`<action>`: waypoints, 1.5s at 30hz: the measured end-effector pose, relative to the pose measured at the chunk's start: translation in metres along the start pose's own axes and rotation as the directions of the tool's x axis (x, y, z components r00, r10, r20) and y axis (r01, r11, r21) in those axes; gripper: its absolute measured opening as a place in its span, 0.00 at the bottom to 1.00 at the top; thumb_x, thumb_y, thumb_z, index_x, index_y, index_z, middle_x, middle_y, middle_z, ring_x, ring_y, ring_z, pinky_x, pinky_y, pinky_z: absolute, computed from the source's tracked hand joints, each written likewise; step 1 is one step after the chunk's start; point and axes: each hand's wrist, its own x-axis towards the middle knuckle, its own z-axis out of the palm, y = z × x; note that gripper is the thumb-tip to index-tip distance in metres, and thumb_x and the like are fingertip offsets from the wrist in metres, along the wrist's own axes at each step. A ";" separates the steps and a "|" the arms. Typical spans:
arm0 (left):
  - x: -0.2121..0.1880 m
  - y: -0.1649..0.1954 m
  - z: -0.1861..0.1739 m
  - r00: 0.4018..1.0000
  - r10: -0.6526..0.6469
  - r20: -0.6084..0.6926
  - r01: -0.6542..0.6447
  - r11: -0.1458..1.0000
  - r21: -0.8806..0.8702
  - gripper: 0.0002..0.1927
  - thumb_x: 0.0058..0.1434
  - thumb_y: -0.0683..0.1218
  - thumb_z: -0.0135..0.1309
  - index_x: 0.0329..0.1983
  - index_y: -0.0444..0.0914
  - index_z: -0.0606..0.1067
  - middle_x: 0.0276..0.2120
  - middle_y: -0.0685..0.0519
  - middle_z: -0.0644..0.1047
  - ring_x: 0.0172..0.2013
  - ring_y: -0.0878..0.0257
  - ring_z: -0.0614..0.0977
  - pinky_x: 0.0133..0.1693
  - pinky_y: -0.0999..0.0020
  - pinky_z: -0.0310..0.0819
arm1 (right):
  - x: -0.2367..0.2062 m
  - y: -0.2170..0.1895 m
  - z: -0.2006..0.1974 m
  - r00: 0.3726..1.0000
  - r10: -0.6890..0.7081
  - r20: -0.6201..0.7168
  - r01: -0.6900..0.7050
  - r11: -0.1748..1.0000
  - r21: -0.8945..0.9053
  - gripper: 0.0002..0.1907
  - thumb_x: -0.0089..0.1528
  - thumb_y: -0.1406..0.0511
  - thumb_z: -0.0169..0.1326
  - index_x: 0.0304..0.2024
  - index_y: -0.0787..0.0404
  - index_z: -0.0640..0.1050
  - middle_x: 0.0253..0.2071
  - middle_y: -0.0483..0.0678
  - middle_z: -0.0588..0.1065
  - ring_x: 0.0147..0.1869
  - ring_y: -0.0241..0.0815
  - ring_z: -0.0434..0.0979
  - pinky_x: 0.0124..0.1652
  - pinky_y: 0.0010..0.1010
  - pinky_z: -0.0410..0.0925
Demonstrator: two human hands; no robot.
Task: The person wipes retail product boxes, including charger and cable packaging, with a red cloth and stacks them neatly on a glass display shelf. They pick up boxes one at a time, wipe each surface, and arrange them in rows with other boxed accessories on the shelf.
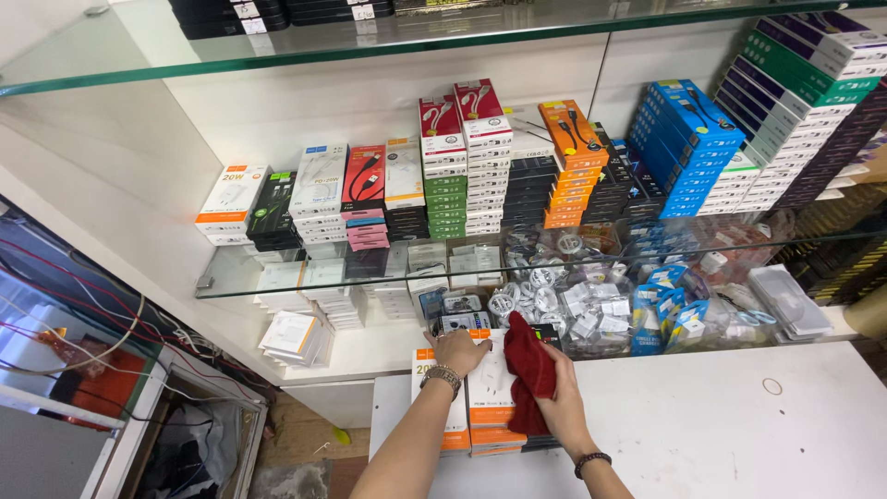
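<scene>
- Red cloth (528,368) sits bunched in the right hand (560,399), whose fingers close around it and press it against the stack of boxes just to that hand's left.
- Left hand (457,351) lies palm down with fingers spread on the white and orange boxes (480,407), gripping nothing; a beaded bracelet (443,377) circles its wrist.
- Boxes stand in two short stacks side by side under both hands, at the far left edge of the white tabletop (721,425).
- Dark bracelet (591,460) rings the right wrist, behind the cloth.
- Just beyond the fingertips of both hands, small packets of white cables (554,296) lie heaped on the lower shelf.
- Farther out, above the hands, a glass shelf (277,282) carries rows of stacked cartons: white, black, pink, green, orange and blue.
- Well to the left of the left hand, red wires (74,305) hang over a dark panel.
</scene>
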 end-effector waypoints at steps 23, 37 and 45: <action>-0.063 -0.021 -0.040 0.962 0.212 -0.170 -0.249 0.437 -0.865 0.18 0.57 0.49 0.66 0.45 0.34 0.80 0.37 0.52 0.86 0.36 0.65 0.86 0.39 0.70 0.80 | 0.084 -0.109 -0.001 0.992 0.105 -0.067 -0.090 0.977 0.194 0.24 0.59 0.66 0.59 0.58 0.63 0.74 0.62 0.56 0.72 0.64 0.58 0.71 0.61 0.44 0.65; -0.059 -0.039 -0.062 0.868 0.220 -0.445 -0.493 0.275 -0.826 0.22 0.63 0.47 0.64 0.55 0.30 0.74 0.48 0.46 0.79 0.46 0.61 0.82 0.47 0.68 0.78 | 0.113 -0.087 0.032 0.805 0.387 0.449 -0.576 0.333 0.746 0.30 0.66 0.50 0.46 0.65 0.58 0.71 0.57 0.50 0.76 0.54 0.42 0.78 0.51 0.36 0.73; -0.043 -0.051 -0.076 0.981 -0.036 -0.189 -0.185 0.096 -0.978 0.45 0.61 0.56 0.56 0.76 0.43 0.49 0.63 0.51 0.69 0.61 0.61 0.75 0.55 0.64 0.76 | 0.071 -0.101 0.047 0.655 0.331 0.679 -0.750 0.390 0.534 0.33 0.63 0.45 0.49 0.64 0.56 0.74 0.51 0.48 0.79 0.45 0.41 0.79 0.45 0.35 0.74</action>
